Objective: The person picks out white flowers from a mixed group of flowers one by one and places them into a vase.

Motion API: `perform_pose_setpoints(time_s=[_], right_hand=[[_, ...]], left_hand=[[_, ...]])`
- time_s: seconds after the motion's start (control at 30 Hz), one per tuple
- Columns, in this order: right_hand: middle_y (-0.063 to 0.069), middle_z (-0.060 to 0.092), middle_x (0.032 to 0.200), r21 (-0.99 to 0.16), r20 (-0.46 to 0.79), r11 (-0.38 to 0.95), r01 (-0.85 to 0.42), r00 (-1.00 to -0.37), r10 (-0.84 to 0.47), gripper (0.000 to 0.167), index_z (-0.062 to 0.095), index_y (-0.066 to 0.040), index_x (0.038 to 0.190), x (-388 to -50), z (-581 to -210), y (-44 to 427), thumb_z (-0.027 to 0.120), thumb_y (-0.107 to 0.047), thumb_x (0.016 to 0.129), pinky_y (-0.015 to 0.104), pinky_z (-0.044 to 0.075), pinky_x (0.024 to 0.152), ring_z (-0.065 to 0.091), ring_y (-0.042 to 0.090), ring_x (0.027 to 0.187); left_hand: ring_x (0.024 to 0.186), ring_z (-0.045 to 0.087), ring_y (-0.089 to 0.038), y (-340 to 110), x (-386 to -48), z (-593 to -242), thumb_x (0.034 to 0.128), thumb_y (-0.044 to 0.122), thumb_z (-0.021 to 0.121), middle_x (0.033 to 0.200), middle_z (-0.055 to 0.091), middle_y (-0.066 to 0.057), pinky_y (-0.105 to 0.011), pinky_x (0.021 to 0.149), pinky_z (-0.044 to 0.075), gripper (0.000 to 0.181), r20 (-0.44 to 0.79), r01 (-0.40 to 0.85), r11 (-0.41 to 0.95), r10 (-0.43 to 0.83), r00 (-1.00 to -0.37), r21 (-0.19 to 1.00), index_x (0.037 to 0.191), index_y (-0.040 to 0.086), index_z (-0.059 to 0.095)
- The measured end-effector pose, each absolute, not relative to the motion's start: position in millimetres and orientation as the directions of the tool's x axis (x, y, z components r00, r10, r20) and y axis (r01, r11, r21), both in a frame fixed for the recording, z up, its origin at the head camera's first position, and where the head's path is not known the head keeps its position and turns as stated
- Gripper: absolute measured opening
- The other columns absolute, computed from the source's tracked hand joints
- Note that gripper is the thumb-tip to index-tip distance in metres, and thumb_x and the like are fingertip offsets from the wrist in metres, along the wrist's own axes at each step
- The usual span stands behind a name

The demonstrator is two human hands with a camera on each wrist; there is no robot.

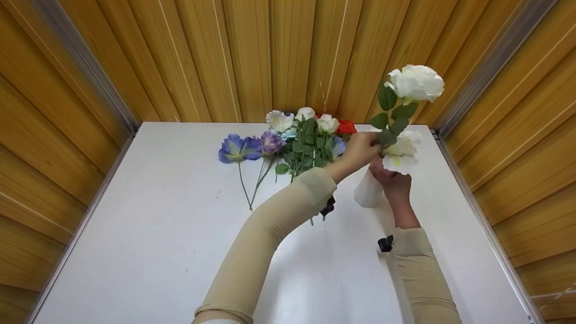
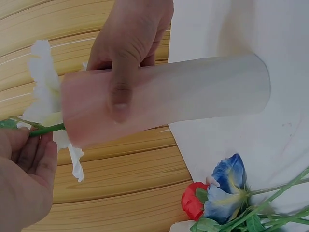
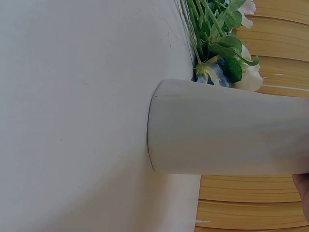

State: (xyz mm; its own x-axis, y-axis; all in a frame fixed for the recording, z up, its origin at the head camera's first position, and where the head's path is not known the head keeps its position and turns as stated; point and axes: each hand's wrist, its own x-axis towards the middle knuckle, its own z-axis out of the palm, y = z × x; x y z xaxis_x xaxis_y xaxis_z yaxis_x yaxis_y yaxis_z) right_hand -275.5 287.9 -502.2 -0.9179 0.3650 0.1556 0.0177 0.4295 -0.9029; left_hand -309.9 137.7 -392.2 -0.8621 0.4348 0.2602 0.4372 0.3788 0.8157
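A white rose (image 1: pixel 416 84) with green leaves stands upright above the vase in the head view. My left hand (image 1: pixel 361 149) pinches its green stem (image 2: pixel 48 129) just over the mouth, and the stem's lower end is hidden at the rim. The vase (image 1: pixel 367 192), pinkish at the top and white below, stands on the table. Around its upper part my right hand (image 2: pixel 133 43) grips, thumb along the near side. A white open-petalled flower (image 1: pixel 402 153) shows at the vase mouth, behind my right fingers. In the right wrist view the vase's base (image 3: pixel 193 128) touches the tabletop.
Left of the vase lies a bunch of artificial flowers: white roses (image 1: pixel 327 123), a red flower (image 1: pixel 346 127) and a blue one (image 2: pixel 226 193). Purple-blue flowers (image 1: pixel 238 149) lie farther left on the white table (image 1: pixel 148 234). Wood-patterned panels (image 1: pixel 292 58) wall the back and sides.
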Motion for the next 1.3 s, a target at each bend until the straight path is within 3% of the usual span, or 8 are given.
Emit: perform_pose_setpoints(time_s=[0.23,0.4,0.67,0.87,1.0,1.07,1.17,1.3], right_hand=[[0.024,0.052,0.151,-0.911,0.13,0.412,0.032,-0.925,0.358,0.081,0.041,0.006,0.149,-274.9,-501.9,288.8,0.08,-0.022,0.084,0.045,0.038,0.119,0.049,0.031,0.14],[0.025,0.049,0.153,-0.897,0.121,0.439,0.049,-0.928,0.352,0.084,0.038,0.007,0.15,-275.8,-502.6,289.7,0.079,-0.024,0.084,0.046,0.036,0.121,0.046,0.033,0.143],[0.027,0.06,0.141,-0.869,0.125,0.488,0.079,-0.92,0.372,0.074,0.049,0.007,0.144,-278.6,-504.2,289.7,0.079,-0.024,0.084,0.043,0.044,0.109,0.055,0.031,0.13],[0.026,0.05,0.152,-0.89,0.171,0.456,0.001,-0.926,0.336,0.077,0.04,0.008,0.15,-276.6,-505.8,290.5,0.078,-0.014,0.086,0.045,0.037,0.121,0.047,0.034,0.143],[0.027,0.05,0.152,-0.902,0.216,0.429,-0.053,-0.915,0.34,0.078,0.04,0.008,0.15,-274.2,-506.3,289.8,0.076,-0.007,0.082,0.034,0.039,0.117,0.047,0.033,0.141],[0.028,0.053,0.148,-0.902,0.234,0.426,-0.069,-0.907,0.349,0.076,0.042,0.009,0.148,-273.5,-507.1,289.3,0.076,-0.006,0.081,0.024,0.041,0.108,0.051,0.028,0.133],[0.028,0.057,0.142,-0.896,0.259,0.436,-0.085,-0.898,0.355,0.073,0.045,0.009,0.145,-274.0,-509.4,288.9,0.076,-0.004,0.08,0.011,0.039,0.095,0.054,0.007,0.116],[0.027,0.059,0.14,-0.882,0.282,0.461,-0.1,-0.896,0.344,0.071,0.047,0.009,0.144,-274.9,-511.3,288.5,0.077,-0.004,0.081,0.005,0.038,0.089,0.044,-0.016,0.101]], left_hand=[[0.116,0.071,-0.019,138.6,-312.5,-400.3,0.0996,0.007,0.063,0.124,0.076,-0.01,-0.015,0.097,0.053,0.026,0.261,0.471,0.426,0.462,-0.847,0.773,0.123,0.003,0.074],[0.114,0.071,-0.021,138.9,-312.3,-402.5,0.099,0.009,0.064,0.12,0.077,-0.01,-0.017,0.098,0.053,0.024,0.266,0.493,0.445,0.48,-0.836,0.747,0.12,0.004,0.076],[0.107,0.068,-0.018,139.4,-308.9,-406.1,0.0959,0.02,0.07,0.108,0.078,-0.006,-0.023,0.089,0.05,0.022,0.293,0.54,0.571,0.47,-0.833,0.618,0.113,0.013,0.08],[0.108,0.068,-0.017,142.3,-306.1,-407.5,0.098,0.02,0.067,0.108,0.08,-0.002,-0.022,0.091,0.052,0.021,0.305,0.602,0.572,0.533,-0.789,0.558,0.113,0.014,0.081],[0.111,0.067,-0.016,145.6,-303.0,-408.4,0.1004,0.023,0.066,0.112,0.08,0.002,-0.021,0.095,0.053,0.021,0.312,0.648,0.548,0.584,-0.749,0.529,0.114,0.016,0.08],[0.111,0.068,-0.016,147.0,-301.5,-409.2,0.1006,0.024,0.066,0.11,0.08,0.003,-0.021,0.094,0.054,0.021,0.315,0.657,0.552,0.591,-0.743,0.514,0.113,0.016,0.081],[0.11,0.069,-0.015,147.5,-300.1,-410.2,0.1006,0.024,0.066,0.108,0.081,0.003,-0.022,0.093,0.055,0.02,0.32,0.666,0.572,0.593,-0.739,0.479,0.111,0.017,0.082],[0.111,0.068,-0.016,143.6,-299.9,-411.5,0.1001,0.023,0.066,0.107,0.081,0.002,-0.024,0.097,0.054,0.021,0.328,0.694,0.575,0.617,-0.716,0.434,0.112,0.016,0.081]])
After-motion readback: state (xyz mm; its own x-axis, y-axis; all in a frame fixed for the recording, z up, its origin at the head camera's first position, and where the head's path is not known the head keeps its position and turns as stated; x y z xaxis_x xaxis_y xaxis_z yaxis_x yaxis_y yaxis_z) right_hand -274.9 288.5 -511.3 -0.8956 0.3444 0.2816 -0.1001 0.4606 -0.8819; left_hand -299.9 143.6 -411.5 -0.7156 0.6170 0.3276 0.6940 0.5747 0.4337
